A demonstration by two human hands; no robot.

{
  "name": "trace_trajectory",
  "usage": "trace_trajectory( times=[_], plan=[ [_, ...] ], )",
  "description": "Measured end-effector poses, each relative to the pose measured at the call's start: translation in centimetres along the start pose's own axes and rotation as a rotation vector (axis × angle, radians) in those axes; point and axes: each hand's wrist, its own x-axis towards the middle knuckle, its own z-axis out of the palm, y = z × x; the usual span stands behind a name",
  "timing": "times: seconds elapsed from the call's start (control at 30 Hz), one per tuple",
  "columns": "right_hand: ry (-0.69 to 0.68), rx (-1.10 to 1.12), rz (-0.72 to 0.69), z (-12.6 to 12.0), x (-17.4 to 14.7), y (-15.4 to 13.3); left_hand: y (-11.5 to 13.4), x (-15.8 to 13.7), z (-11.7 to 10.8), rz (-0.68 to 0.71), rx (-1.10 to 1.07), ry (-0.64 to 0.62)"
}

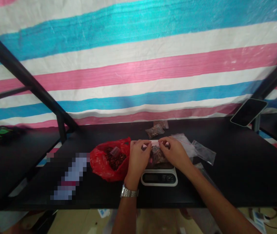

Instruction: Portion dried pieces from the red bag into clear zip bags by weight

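Bag (159,156): clear, brownish bits inside, pink-striped top, over the scale (159,178)
Left hand (138,157): pinching the bag's top edge
Right hand (176,152): pinching the same edge

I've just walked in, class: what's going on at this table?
A person's left hand and right hand pinch the top of a filled clear bag over a white scale. An open red bag holding brown pieces sits beside the left hand; two small filled bags lie beyond the scale.
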Motion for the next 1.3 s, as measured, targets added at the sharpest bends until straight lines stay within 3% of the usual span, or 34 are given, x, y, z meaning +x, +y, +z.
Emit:
trace_trajectory(
  times=[0.1,0.2,0.33,0.5,0.8,1.03,1.3],
  plan=[
    [0.153,0.007,-0.032,-0.1,0.0,0.7,-0.1,0.6,-0.1,0.017,-0.006,0.002],
    [0.304,0.055,-0.005,-1.9,-0.7,1.9,0.2,0.3,-0.7,0.039,-0.110,0.101],
    [0.542,0.082,0.090,-5.4,-2.5,4.5,0.2,-2.0,-2.1,0.054,-0.271,0.284],
    [0.832,-0.021,0.186,-7.6,-3.7,7.9,-1.6,-4.5,-3.1,0.103,-0.194,0.324],
    [0.815,0.190,0.293,-6.9,-2.4,9.6,-3.2,-3.0,-3.9,0.129,-0.020,0.319],
    [0.805,0.171,0.257,-6.8,-2.5,9.1,-3.5,-2.9,-4.1,0.111,-0.012,0.389],
    [0.680,0.051,0.180,-6.4,-2.9,7.0,-2.1,-2.8,-4.0,0.174,0.056,0.392]
  ],
)
